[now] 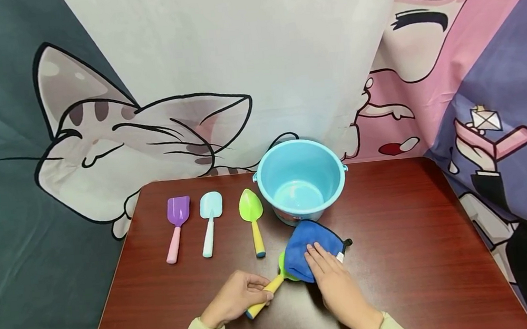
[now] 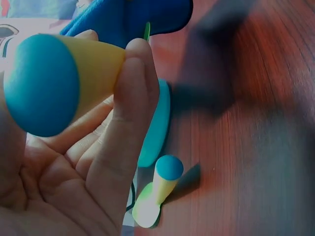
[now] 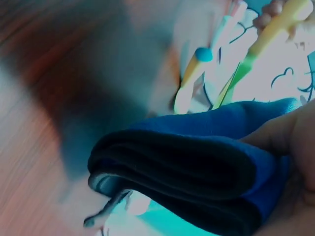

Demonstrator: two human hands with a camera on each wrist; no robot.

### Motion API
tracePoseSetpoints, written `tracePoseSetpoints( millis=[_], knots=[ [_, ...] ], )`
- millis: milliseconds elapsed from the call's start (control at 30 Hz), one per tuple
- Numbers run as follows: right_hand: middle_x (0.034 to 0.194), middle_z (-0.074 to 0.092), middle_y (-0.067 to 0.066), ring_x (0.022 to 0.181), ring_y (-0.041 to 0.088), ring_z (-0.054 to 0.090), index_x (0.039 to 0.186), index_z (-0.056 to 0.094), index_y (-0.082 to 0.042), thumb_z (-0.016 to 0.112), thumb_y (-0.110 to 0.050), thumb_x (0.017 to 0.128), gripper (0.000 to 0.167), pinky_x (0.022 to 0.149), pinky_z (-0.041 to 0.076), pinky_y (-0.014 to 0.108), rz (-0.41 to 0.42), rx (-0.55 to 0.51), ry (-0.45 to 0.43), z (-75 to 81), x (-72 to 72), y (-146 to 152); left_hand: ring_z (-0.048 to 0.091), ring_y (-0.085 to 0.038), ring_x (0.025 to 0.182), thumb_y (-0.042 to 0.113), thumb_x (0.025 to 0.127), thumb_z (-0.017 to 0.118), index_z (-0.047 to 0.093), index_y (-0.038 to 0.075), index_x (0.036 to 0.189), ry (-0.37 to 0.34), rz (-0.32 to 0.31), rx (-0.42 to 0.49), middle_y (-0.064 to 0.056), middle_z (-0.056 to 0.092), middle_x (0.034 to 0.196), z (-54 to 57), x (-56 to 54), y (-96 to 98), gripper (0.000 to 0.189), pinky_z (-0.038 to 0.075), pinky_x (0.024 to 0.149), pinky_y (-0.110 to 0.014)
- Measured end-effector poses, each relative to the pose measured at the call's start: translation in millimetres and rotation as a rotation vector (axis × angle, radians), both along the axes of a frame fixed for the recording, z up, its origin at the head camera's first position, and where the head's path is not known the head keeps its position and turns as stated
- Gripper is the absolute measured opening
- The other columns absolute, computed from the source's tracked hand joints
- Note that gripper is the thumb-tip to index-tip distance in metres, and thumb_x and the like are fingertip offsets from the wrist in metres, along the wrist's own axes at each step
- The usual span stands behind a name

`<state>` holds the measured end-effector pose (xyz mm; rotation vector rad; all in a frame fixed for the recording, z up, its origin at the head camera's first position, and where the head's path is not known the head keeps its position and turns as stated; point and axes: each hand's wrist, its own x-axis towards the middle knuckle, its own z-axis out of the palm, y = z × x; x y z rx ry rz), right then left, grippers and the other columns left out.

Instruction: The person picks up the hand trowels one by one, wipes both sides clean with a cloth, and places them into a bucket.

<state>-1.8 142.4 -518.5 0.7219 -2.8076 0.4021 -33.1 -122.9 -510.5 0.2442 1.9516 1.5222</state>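
Note:
My left hand [image 1: 243, 296] pinches the yellow handle [image 2: 96, 73] of a small green toy shovel [image 1: 283, 266] between thumb and fingers. The handle's blue end points toward me and to the left. A folded blue cloth [image 1: 306, 240] with dark edging and a small loop covers most of the green blade. On top of the cloth lie the fingers of my right hand [image 1: 342, 286], with the thumb hidden in the head view. From the right wrist, the folded cloth [image 3: 197, 120] appears between the thumb and the rest of that hand.
Behind the cloth stands a light blue bucket [image 1: 297, 150]. Three more toy shovels lie in a row to the left: one purple with a pink handle [image 1: 178, 210], one pale blue [image 1: 211, 205], one green with a yellow handle [image 1: 250, 205]. A printed curtain [image 1: 256, 38] hangs behind the brown table [image 1: 418, 234].

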Motion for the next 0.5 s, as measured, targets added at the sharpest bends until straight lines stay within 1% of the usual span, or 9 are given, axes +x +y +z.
tracePoseSetpoints(
  millis=[133, 267, 367, 500],
  knots=[
    [0.139, 0.056, 0.022, 0.129, 0.038, 0.053, 0.131, 0.059, 0.008, 0.065, 0.018, 0.076, 0.056, 0.101, 0.047, 0.049, 0.009, -0.077, -0.006, 1.2, -4.5, 11, 0.070, -0.013, 0.079, 0.011, 0.087, 0.076, 0.076, 0.000, 0.102, -0.004, -0.012, 0.003, -0.017, 0.074, 0.084, -0.5, 0.3, -3.6, 0.019, 0.053, 0.070, -0.023],
    [0.138, 0.057, 0.022, 0.125, 0.037, 0.056, 0.132, 0.058, 0.008, 0.062, 0.018, 0.078, 0.055, 0.100, 0.047, 0.048, -0.010, -0.140, -0.027, 2.4, -7.6, 21, 0.070, -0.013, 0.079, 0.012, 0.087, 0.076, 0.076, 0.001, 0.102, 0.002, -0.028, -0.006, -0.014, 0.075, 0.082, -0.8, 0.7, -7.7, 0.018, 0.054, 0.070, -0.023],
    [0.136, 0.058, 0.023, 0.121, 0.038, 0.059, 0.132, 0.057, 0.009, 0.061, 0.019, 0.078, 0.055, 0.099, 0.048, 0.050, -0.030, -0.192, -0.011, 2.7, -9.6, 28, 0.070, -0.014, 0.080, 0.013, 0.087, 0.076, 0.076, 0.001, 0.102, 0.010, -0.031, -0.001, -0.012, 0.075, 0.082, -0.9, 0.9, -10.2, 0.019, 0.054, 0.071, -0.023],
    [0.130, 0.061, 0.025, 0.117, 0.041, 0.061, 0.133, 0.056, 0.010, 0.062, 0.021, 0.075, 0.060, 0.096, 0.049, 0.053, -0.067, -0.277, 0.034, 2.8, -12.2, 38, 0.071, -0.015, 0.080, 0.012, 0.087, 0.077, 0.077, 0.002, 0.103, 0.011, -0.015, 0.011, -0.012, 0.075, 0.082, -0.4, 0.6, -13.4, 0.019, 0.054, 0.071, -0.023]
  ],
)
